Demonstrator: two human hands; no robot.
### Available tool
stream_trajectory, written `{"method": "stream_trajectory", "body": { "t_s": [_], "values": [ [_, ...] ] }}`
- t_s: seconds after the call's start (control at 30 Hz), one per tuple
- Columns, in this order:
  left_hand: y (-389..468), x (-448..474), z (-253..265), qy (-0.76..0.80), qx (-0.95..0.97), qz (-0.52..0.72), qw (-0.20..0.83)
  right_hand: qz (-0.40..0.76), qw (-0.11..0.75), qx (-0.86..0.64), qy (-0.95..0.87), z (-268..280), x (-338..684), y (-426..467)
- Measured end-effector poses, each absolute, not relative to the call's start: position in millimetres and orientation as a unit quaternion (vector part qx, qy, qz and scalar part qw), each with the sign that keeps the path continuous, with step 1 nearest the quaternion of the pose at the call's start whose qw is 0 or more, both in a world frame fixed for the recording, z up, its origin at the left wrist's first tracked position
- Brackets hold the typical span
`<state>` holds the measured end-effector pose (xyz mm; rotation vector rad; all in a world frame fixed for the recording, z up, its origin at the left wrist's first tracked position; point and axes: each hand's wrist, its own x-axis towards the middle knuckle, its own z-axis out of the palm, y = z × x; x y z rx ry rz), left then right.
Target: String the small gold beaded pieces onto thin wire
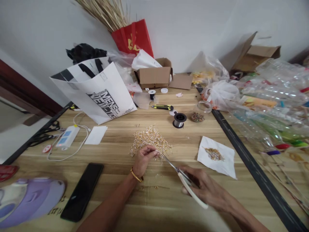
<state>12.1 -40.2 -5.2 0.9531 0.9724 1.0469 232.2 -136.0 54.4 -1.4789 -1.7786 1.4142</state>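
My left hand [144, 158], with a gold bracelet on its wrist, is closed in a pinch at the near edge of a loose pile of small gold and clear beads [151, 137]. What sits between its fingertips is too small to make out. In my right hand [201, 184] are long-nose pliers [190, 190] with pale handles, their slim tips pointing up and left to the left fingertips. Below the hands lies a thin gold chain [156, 187]. To the right, a white paper [202, 154] bears a small heap of gold pieces [214, 154].
Beyond the beads stand a wire spool [179, 120], a yellow-black utility knife [162, 107] and a jar of beads [198, 116]. A black phone [82, 191] and a white power strip [67, 138] lie left. Paper bag [101, 93] and cardboard box [154, 77] line the back; plastic bottles [277, 106] crowd the right.
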Motion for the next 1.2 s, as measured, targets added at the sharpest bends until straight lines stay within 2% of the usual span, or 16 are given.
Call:
{"method": "stream_trajectory", "body": {
  "t_s": [0.13, 0.4, 0.93, 1.2],
  "values": [
    [-40.0, 12.6, -4.2, 0.429, 0.401, 0.474, 0.656, 0.505, 0.198, -0.541, -0.644, 51.2, 229.9, -131.7],
    [-40.3, 17.3, 6.2, 0.411, 0.356, 0.484, 0.685, 0.500, 0.221, -0.515, -0.660, 44.2, 219.0, -120.6],
    [-41.2, 18.2, 3.8, 0.395, 0.340, 0.479, 0.707, 0.389, 0.244, -0.496, -0.737, 35.8, 209.8, -115.0],
    [-40.8, 17.6, 1.0, 0.380, 0.344, 0.474, 0.716, 0.385, 0.254, -0.485, -0.743, 29.8, 211.4, -114.4]
  ]
}}
